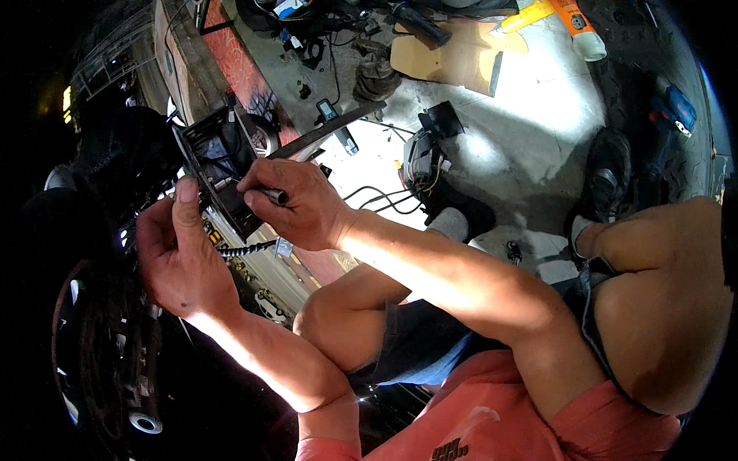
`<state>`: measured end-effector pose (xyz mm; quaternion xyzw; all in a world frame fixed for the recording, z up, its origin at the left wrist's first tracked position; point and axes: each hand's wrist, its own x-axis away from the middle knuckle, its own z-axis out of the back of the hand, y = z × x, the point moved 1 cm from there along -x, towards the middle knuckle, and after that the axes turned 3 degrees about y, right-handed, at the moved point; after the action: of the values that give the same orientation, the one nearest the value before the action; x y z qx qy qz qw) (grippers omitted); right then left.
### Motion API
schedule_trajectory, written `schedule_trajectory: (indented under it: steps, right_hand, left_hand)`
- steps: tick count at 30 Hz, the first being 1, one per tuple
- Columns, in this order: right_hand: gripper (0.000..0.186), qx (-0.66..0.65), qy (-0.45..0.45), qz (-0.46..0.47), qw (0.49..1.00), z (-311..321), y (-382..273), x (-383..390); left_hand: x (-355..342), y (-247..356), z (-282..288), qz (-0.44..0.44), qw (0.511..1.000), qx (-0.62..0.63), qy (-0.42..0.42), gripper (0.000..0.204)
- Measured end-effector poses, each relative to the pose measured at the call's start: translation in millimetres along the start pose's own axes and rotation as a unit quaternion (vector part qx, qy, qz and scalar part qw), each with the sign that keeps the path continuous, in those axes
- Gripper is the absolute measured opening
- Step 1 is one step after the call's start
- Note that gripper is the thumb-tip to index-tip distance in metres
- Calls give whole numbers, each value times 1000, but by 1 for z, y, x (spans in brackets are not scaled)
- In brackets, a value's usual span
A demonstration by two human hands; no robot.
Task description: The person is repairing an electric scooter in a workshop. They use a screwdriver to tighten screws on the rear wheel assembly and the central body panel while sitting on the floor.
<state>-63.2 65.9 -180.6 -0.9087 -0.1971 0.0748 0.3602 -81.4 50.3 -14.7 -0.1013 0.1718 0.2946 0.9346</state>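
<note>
My right hand (304,203) is closed round a short metal cylindrical tool (277,197), its round end showing beside my thumb, at a dark metal frame (242,215) on the vehicle. My left hand (181,257) is beside it at the frame, thumb raised and fingers curled; what they grip is hidden. A black spiral-wrapped cable (243,250) runs behind my hands to a small pale tag (284,247). Black vehicle parts (131,150) lie in shadow on the left.
A boxy module with wires (419,157), a handheld device (338,127), cardboard (453,65), a dark rag (377,77), a yellow-orange tool (569,23) and a blue power tool (676,107) lie on the concrete floor (550,100). My feet (461,215) stand among them.
</note>
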Motion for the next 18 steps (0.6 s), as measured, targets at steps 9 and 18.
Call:
schedule_trajectory:
  steps: [9,18]
  right_hand:
    - [35,127,-171,-297,931,8,-43,-133]
    - [23,73,28,-31,996,5,0,-35]
  left_hand:
    - [9,-8,1,-22,999,23,9,44]
    - [10,-4,2,-18,1000,-11,2,42]
